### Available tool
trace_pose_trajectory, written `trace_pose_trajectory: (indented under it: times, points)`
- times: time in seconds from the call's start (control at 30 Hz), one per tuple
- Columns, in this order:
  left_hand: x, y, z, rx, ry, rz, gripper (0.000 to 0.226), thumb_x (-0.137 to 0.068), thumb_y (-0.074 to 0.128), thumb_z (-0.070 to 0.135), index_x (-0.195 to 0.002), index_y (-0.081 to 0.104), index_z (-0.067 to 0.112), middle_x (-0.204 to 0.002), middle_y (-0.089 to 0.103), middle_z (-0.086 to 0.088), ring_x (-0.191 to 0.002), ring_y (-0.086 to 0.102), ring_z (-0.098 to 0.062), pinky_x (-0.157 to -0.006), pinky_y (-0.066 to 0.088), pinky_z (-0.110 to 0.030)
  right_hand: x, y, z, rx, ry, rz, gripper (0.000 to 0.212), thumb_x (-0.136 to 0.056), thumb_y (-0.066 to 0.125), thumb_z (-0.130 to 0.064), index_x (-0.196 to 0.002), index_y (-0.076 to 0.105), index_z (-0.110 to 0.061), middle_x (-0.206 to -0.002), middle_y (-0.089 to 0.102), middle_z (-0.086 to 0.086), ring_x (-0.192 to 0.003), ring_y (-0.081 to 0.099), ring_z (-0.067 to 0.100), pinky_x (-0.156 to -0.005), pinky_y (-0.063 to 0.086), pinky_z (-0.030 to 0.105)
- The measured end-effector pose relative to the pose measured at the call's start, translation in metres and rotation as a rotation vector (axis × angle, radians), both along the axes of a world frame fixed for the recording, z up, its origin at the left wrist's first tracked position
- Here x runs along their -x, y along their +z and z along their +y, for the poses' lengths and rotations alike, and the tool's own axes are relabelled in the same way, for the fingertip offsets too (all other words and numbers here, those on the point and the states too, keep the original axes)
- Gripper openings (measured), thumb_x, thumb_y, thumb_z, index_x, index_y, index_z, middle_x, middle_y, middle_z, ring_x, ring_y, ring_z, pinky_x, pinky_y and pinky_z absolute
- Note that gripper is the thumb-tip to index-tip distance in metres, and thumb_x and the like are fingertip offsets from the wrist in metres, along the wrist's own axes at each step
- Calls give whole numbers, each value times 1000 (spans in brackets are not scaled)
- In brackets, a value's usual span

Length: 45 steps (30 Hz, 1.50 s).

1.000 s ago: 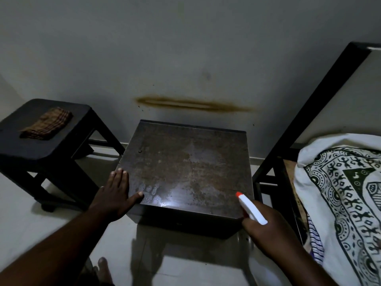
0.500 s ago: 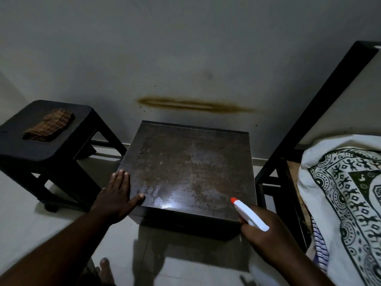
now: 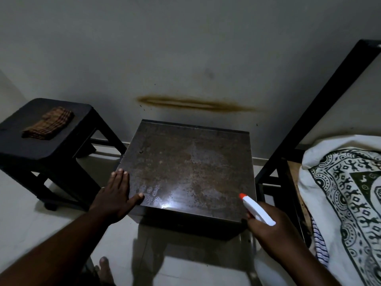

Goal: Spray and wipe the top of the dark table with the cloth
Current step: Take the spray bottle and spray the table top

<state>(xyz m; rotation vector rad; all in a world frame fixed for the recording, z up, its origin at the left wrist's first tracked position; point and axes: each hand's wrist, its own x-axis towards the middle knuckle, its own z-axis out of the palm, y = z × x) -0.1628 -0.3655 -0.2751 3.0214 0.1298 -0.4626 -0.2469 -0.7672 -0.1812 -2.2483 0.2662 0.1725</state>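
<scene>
The dark table [image 3: 191, 162] stands against the wall, its square top stained and spotted with wet droplets near the front left. My left hand [image 3: 116, 195] lies flat on the table's front left corner, fingers spread, thumb on the top. My right hand [image 3: 272, 228] grips a white spray bottle [image 3: 256, 210] with an orange nozzle, held at the front right corner and aimed over the top. A folded brown checked cloth [image 3: 48, 126] lies on the black stool to the left, away from both hands.
A black stool [image 3: 31, 149] stands left of the table. On the right is a black bed frame [image 3: 321, 100] with a patterned white sheet [image 3: 346, 195]. My bare toes [image 3: 105, 269] show on the pale floor below. A brown streak [image 3: 195, 103] marks the wall.
The spray bottle in my right hand dipped slightly toward the front edge and stayed at the right corner. My left hand has kept its place on the left corner.
</scene>
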Motion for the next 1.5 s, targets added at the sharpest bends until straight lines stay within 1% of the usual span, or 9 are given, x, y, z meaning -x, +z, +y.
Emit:
trace_pose_trajectory:
  times: [0.2,0.33,0.47,0.57,0.73,0.9,1.07,1.17,1.5]
  points:
    - [1,0,1,8,-2,5,108,-75,13,84,-154,-8,14,-162,-19,-4,-148,-17,-19,-117,18,-48,0,-2,-2,-35,41,6,31,-74,67,-30,-101,65,-44,-85,72,-10,-73,67,7,-73,55,40]
    - [1,0,1,4,-9,12,104,-80,17,82,-154,-9,14,-162,-20,-5,-148,-18,-20,-117,18,-48,1,-6,-2,16,42,-27,34,-78,70,-14,-95,67,-43,-79,70,-5,-67,65,10,-68,55,42]
    - [1,1,0,4,-15,15,100,-84,20,79,-154,-9,13,-162,-19,-5,-148,-18,-19,-117,19,-48,5,-7,-1,-94,108,-94,69,-79,65,3,-131,58,-42,-119,69,-18,-112,62,-1,-98,49,29]
    - [1,1,1,8,-8,13,100,-84,21,79,-154,-9,14,-162,-19,-5,-148,-18,-19,-117,18,-48,6,-11,3,-120,106,-207,81,-77,63,15,-132,51,-44,-134,58,-20,-125,51,-6,-105,38,15]
    - [0,0,0,1,-4,15,99,-84,21,78,-154,-9,14,-162,-19,-5,-148,-19,-19,-117,18,-48,8,-23,7,-136,53,-211,87,-76,63,16,-122,54,-57,-124,63,-26,-120,57,-3,-102,43,21]
    - [1,0,0,2,-3,-2,100,-83,22,79,-154,-7,14,-162,-17,-5,-148,-17,-19,-117,18,-47,8,-26,3,-131,29,-143,68,-77,71,2,-102,64,-61,-93,73,-15,-80,68,9,-75,55,39]
    - [0,-2,3,2,-6,5,104,-78,14,83,-154,-8,15,-162,-18,-4,-148,-17,-19,-117,18,-48,5,-19,2,-150,84,-126,82,-76,67,8,-108,60,-67,-104,71,-26,-92,68,0,-79,52,19]
    - [0,-4,3,-1,2,-3,107,-75,13,84,-154,-6,15,-163,-17,-4,-148,-16,-19,-117,19,-48,3,-19,3,-150,96,-131,64,-77,69,-4,-109,63,-59,-87,73,-13,-73,68,9,-67,53,32]
    - [-1,-6,4,-15,-10,-18,108,-74,11,84,-155,-4,14,-163,-14,-4,-149,-14,-20,-115,21,-48,3,-22,-1,-129,47,-109,70,-77,69,-1,-118,60,-57,-104,71,-22,-94,68,3,-87,54,34]
